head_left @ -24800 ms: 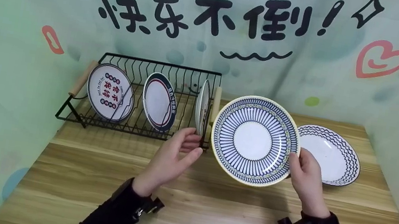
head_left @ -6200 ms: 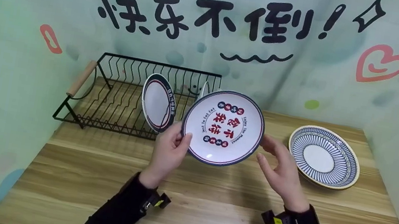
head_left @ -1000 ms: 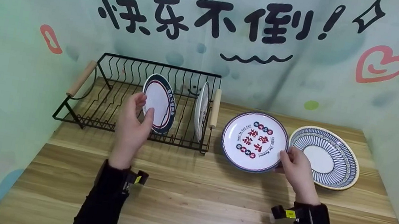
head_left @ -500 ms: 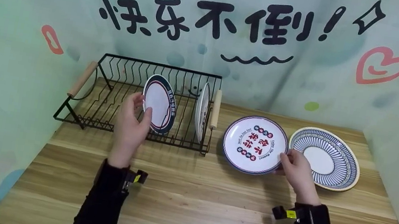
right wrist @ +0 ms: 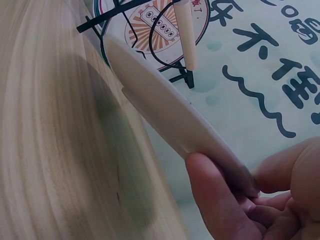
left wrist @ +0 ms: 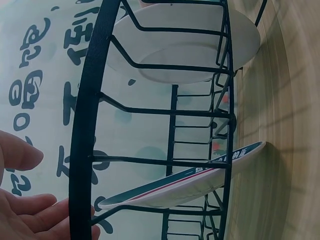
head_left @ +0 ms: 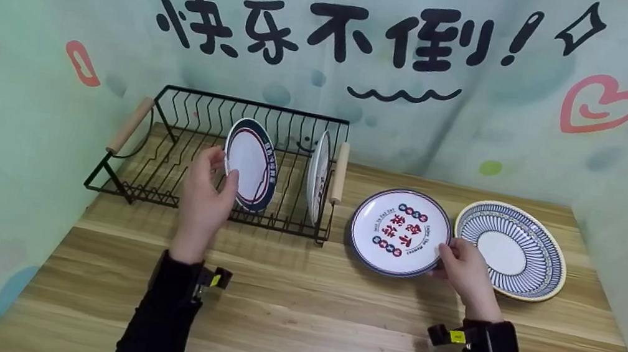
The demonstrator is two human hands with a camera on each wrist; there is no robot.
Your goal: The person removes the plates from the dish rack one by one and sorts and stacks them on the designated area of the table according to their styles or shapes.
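My right hand (head_left: 466,274) pinches a round white plate (head_left: 401,232) with a blue rim and red lettering by its right edge. In the right wrist view the plate's pale underside (right wrist: 160,100) shows, tilted above the wood. My left hand (head_left: 204,203) is at the front of the black wire dish rack (head_left: 159,197), thumb and fingers apart. Its fingertips are by the left edge of a navy-rimmed plate (head_left: 249,169) standing in the rack; contact is unclear. Another plate (head_left: 317,176) stands edge-on at the rack's right end.
A blue-striped dish (head_left: 503,272) with a cream rim sits at the right, beside the held plate. The rack has wooden handles (head_left: 340,174) at both ends. A printed curtain (head_left: 397,126) stands behind and at the sides of the wooden table (head_left: 313,339).
The striped dish, earlier in my right hand, now rests at the right. The lettered plate left the rack and passed from left hand to right. Lately it has sunk slightly; my left hand barely moves.
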